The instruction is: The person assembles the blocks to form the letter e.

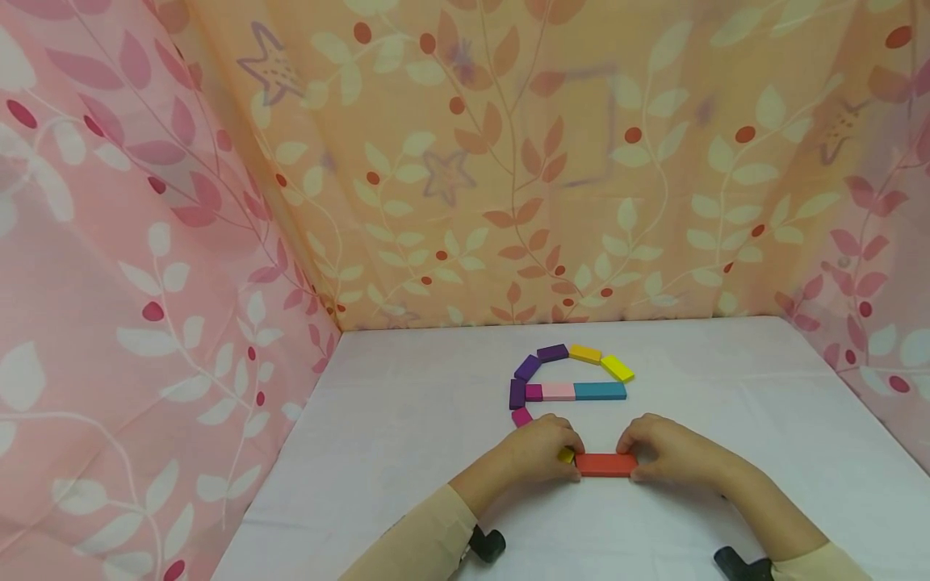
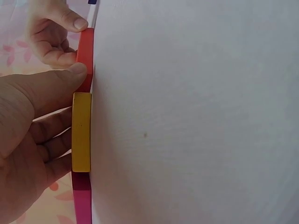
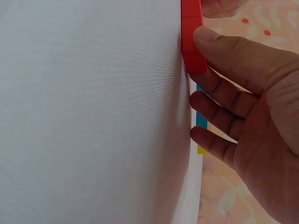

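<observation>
A long red block piece (image 1: 606,466) lies on the white table, and a seam across it shows in the right wrist view. My left hand (image 1: 541,450) pinches its left end between thumb and fingers. At the right end, my right hand (image 1: 672,452) grips it the same way, with the thumb (image 3: 208,35) on the near side. A yellow block (image 2: 81,132) adjoins the left end, mostly hidden by my left hand in the head view. Beyond the yellow one comes a magenta block (image 2: 82,196).
Behind my hands, purple blocks (image 1: 527,368), an orange-yellow block (image 1: 584,353) and a bright yellow block (image 1: 617,368) form an arc. Across it runs a row of a small magenta block (image 1: 534,392), a pink block (image 1: 558,392) and a blue block (image 1: 600,391). Patterned curtains (image 1: 465,202) surround the table.
</observation>
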Action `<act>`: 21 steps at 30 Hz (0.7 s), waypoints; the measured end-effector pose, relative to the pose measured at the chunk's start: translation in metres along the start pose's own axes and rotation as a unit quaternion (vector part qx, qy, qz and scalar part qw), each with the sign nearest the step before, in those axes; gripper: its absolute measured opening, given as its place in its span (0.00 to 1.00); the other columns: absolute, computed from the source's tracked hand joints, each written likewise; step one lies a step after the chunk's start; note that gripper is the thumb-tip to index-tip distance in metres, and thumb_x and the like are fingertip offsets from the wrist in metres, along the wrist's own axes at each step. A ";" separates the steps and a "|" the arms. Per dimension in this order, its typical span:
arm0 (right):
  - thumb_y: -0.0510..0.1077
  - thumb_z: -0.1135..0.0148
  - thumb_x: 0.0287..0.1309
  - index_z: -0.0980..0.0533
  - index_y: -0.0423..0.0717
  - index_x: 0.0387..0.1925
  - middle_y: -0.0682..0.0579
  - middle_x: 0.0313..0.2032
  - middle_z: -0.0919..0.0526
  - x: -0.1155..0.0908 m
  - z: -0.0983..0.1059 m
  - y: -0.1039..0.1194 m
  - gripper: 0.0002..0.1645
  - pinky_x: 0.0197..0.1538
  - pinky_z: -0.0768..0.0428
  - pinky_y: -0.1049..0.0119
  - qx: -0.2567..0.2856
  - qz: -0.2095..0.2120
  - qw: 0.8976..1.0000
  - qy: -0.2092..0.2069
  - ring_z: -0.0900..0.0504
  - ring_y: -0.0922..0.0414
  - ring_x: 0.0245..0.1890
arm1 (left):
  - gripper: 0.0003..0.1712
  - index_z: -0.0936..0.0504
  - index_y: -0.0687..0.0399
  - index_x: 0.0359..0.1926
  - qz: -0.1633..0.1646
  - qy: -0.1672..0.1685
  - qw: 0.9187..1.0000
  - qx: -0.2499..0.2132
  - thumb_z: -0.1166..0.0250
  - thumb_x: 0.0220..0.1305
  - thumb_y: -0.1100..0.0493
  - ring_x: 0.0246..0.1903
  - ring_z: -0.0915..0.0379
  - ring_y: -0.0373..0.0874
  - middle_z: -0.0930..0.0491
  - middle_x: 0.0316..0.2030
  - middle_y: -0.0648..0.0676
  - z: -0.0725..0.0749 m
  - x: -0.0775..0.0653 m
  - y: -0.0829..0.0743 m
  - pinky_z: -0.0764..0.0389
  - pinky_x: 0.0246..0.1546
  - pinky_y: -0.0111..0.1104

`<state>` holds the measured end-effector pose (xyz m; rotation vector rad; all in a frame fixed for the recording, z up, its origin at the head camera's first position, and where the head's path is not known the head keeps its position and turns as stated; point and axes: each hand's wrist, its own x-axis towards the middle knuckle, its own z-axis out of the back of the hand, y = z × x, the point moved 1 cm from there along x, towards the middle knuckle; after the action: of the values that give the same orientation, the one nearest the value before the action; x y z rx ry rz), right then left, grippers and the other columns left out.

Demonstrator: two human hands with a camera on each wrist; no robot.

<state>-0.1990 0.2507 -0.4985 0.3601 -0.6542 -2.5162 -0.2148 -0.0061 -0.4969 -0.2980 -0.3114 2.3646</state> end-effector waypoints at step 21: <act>0.54 0.24 0.55 0.17 0.63 0.47 0.69 0.44 0.18 -0.015 0.020 0.006 0.17 0.53 0.18 0.57 -0.020 0.023 0.999 -0.028 0.22 0.61 0.49 | 0.19 0.14 0.32 0.51 -0.002 -0.004 1.000 -0.005 0.26 0.59 0.39 0.50 0.31 0.30 0.20 0.45 0.33 -0.001 -0.001 0.001 0.24 0.51 0.24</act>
<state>-0.1919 0.2620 -0.4765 0.2584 -0.6256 -2.4994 -0.2148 -0.0071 -0.4976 -0.2925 -0.3276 2.3606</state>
